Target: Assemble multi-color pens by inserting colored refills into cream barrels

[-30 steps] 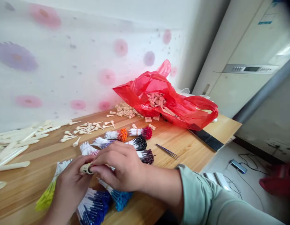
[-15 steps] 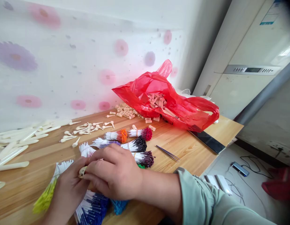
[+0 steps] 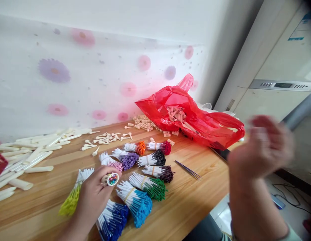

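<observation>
My left hand is closed around a small cream plastic tube, held above the table. Its round open end faces me and is filled with multicoloured tips. My right hand is raised at the right, past the table edge and apart from everything; motion blur smears its fingers. Around my left hand lie bundles of white sticks with coloured ends: a pink bundle, a yellow bundle, a dark blue bundle, a light blue bundle and a green bundle.
Farther back lie purple, black, maroon, orange and red bundles. Tweezers rest at right. A red plastic bag holds slotted pieces. Cream tubes and small pointed pieces lie left.
My right hand has left my left hand and swung up to the right. The left hand keeps the cream tube, its filled end now showing. The view has shifted left.
</observation>
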`<state>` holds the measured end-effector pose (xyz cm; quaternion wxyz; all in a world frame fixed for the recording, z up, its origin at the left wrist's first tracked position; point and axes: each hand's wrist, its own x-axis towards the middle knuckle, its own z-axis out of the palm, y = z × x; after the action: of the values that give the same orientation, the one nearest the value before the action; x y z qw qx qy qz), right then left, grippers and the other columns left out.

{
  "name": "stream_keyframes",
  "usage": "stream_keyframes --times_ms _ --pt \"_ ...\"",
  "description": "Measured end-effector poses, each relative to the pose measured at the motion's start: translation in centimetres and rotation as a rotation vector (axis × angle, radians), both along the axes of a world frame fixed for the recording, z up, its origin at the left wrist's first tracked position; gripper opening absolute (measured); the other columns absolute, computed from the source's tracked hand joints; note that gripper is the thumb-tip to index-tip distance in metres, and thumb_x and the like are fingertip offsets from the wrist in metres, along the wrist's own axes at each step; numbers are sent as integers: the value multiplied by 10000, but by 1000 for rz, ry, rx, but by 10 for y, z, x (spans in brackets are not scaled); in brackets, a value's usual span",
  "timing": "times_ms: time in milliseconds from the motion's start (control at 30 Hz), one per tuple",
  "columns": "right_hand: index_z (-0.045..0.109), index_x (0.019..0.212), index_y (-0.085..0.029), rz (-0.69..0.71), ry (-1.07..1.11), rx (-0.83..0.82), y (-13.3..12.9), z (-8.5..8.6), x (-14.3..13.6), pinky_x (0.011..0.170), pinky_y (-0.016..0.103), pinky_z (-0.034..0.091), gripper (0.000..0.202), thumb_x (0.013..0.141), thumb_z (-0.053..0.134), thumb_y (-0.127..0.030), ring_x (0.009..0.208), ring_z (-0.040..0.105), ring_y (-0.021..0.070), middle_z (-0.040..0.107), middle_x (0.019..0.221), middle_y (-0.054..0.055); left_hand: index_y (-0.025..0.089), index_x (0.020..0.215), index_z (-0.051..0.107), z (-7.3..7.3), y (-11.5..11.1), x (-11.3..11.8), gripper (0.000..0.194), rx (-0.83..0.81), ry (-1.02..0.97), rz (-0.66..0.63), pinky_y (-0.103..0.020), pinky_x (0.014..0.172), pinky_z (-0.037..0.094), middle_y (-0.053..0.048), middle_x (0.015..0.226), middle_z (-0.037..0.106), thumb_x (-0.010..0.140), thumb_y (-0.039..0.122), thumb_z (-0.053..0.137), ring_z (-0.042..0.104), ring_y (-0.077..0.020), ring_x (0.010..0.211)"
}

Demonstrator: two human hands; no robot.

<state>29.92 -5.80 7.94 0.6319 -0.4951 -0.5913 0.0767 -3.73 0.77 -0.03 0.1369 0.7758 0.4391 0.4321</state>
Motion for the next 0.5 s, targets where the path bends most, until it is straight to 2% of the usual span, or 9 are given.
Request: stream_keyframes --times_ms 33,67,133,167,233,333,500 --pt "588 1171 -376 -7 -1 127 1 -6 -17 808 407 548 315 971 348 -336 1044 632 251 686 1019 47 206 771 632 -2 0 0 85 -6 3 -11 -235 624 480 0 723 676 795 275 590 626 -166 668" --pt "606 1141 -332 67 -73 164 4 -13 -38 811 395 542 283 952 411 -253 984 646 231 686 1004 59 202 785 634 -3 0 0 63 -12 2 -17 -244 637 481 -6 739 679 791 240 584 630 -171 689" --pt "677 991 -265 279 -226 138 9 -23 -82 726 322 561 196 845 590 -166 829 665 188 700 894 43 195 804 636 -4 -1 1 73 -25 -11 -19 -263 657 485 -17 766 682 784 195 566 635 -182 724" --pt "668 1013 -225 386 -298 134 12 -26 -102 735 310 560 208 837 593 -143 842 656 180 692 924 67 192 805 637 -4 -2 2 79 -33 -21 -17 -269 661 488 -23 774 683 784 191 561 636 -187 737" --pt "663 988 -180 510 -361 130 16 -27 -131 726 286 552 180 835 584 -126 824 643 165 680 906 84 187 796 638 -2 -4 3 83 -49 -37 -11 -275 661 489 -29 778 683 786 197 557 635 -191 742" --pt "653 900 -160 540 -348 129 23 -23 -151 694 266 528 117 844 559 -119 774 616 150 653 833 74 180 800 643 1 -7 5 86 -57 -44 9 -281 665 485 -33 778 680 784 201 561 632 -193 744" --pt "641 823 -175 508 -355 117 30 -24 -155 658 269 485 97 837 560 -123 731 579 145 615 783 48 172 807 640 2 -8 6 99 -54 -29 36 -296 666 472 -39 784 674 766 169 550 629 -209 764"
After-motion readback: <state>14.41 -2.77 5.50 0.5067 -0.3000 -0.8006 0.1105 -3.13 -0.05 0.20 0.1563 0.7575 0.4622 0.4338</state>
